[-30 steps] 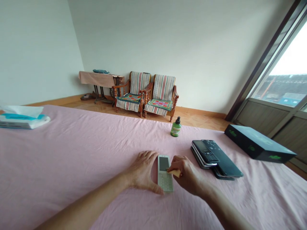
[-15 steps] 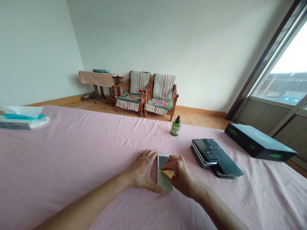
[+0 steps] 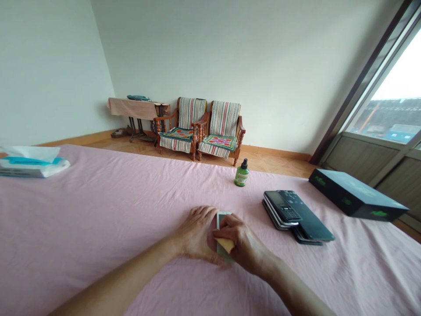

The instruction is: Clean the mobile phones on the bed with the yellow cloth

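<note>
white phone lies flat on the pink sheet, right hand over it pinching what looks like a yellow cloth. left hand is splayed along its edge, fingers spread. green bottle further back.

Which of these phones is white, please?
The white phone lies between the left hand and the right hand; the stacked phones farther right have dark tops.

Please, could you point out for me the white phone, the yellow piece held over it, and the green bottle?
White phone (image 3: 221, 218): head view, on the uncovered upper part of its screen.
Yellow piece (image 3: 225, 244): head view, on the middle of its visible face.
Green bottle (image 3: 241, 178): head view, on its labelled body.
</note>
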`<state>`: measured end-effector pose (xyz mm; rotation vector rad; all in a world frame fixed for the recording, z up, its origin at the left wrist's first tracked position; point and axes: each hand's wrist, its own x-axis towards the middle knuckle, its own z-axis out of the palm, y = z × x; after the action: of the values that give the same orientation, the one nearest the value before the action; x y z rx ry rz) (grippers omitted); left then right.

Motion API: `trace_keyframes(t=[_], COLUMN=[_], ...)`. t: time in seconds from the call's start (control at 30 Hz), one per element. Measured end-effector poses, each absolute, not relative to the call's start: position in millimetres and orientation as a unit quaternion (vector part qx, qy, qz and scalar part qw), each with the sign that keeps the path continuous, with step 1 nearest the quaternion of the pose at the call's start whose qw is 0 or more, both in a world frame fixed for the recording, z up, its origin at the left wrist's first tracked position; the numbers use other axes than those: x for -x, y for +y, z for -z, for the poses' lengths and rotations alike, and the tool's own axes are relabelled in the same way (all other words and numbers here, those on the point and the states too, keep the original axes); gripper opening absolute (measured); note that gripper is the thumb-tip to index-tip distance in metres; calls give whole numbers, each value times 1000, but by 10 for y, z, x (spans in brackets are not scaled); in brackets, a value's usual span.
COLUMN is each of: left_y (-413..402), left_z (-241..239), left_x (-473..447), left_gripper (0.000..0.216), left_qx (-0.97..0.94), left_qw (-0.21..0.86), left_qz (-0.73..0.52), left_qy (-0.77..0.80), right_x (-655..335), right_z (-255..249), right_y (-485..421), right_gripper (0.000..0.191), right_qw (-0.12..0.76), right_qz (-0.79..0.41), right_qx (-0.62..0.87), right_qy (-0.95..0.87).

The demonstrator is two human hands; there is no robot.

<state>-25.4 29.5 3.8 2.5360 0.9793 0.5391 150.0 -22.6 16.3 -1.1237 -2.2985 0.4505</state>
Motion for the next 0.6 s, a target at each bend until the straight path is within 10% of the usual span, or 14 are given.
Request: trace_keyframes(t=[0.6], left_y=[320], left_z=[5], left_x=[285], left_gripper=[98], left_qx=[-907], left_qw=[170], left_qz=[-176], left_qy=[343], right_x=[-1669], right_z=[-272], right_y=[-226], right_gripper=[22], right_qw=[248], right_qz=[-189], right_qx=[394], right_qy=[-865])
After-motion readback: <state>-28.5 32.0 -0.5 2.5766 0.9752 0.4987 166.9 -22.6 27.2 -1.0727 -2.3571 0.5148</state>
